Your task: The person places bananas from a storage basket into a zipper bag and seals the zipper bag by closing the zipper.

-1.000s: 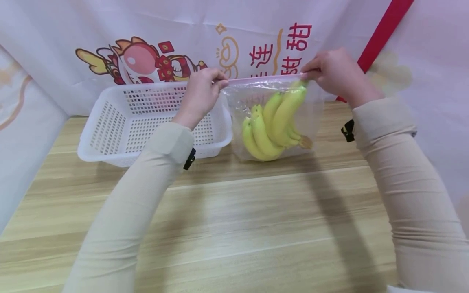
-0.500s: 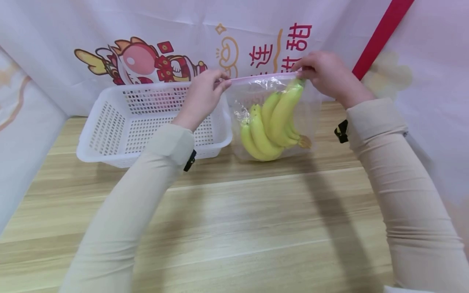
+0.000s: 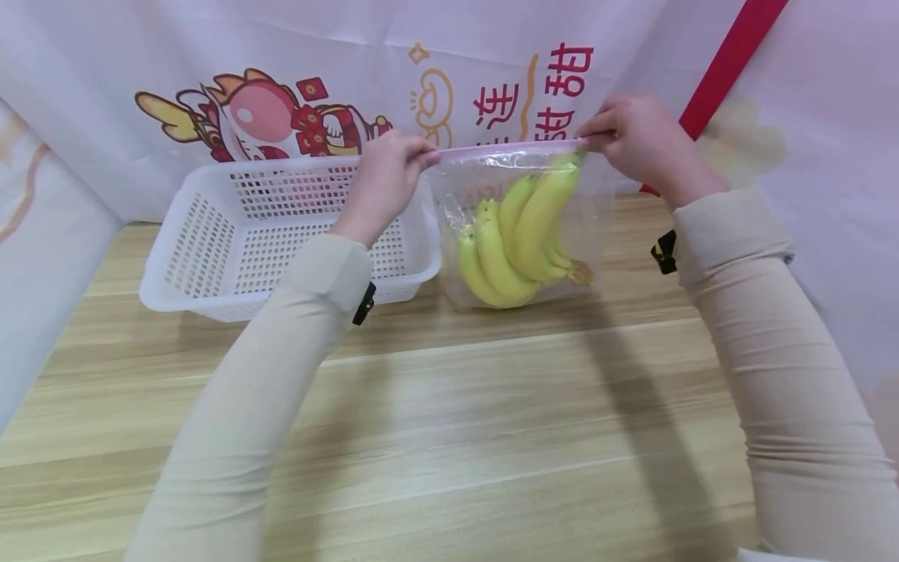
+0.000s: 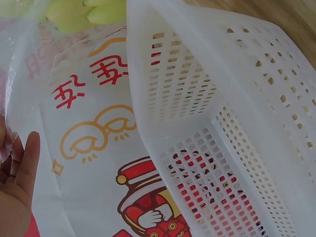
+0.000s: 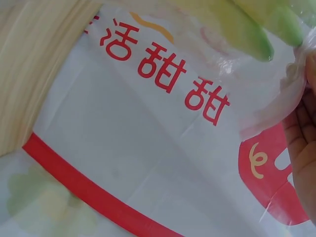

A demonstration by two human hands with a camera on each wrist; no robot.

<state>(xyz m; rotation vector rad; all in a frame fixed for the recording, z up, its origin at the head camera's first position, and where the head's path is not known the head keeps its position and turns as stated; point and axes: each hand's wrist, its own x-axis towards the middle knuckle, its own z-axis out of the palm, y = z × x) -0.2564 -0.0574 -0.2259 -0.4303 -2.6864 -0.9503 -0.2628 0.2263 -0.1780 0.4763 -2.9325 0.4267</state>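
Both hands are up at the pink zip strip of the clear plastic bag [image 3: 523, 226]. The left hand [image 3: 385, 181] is pinching the strip's left end, fingers curled tight on it. The right hand [image 3: 641, 140] is gripping the right end the same way. The bag is standing upright on the pale wooden desk [image 3: 449, 421], its bottom touching the surface, with a bunch of yellow bananas [image 3: 516, 238] sitting inside. Just beside it, on the left, a white perforated plastic basket [image 3: 211, 234] is resting on the desk.
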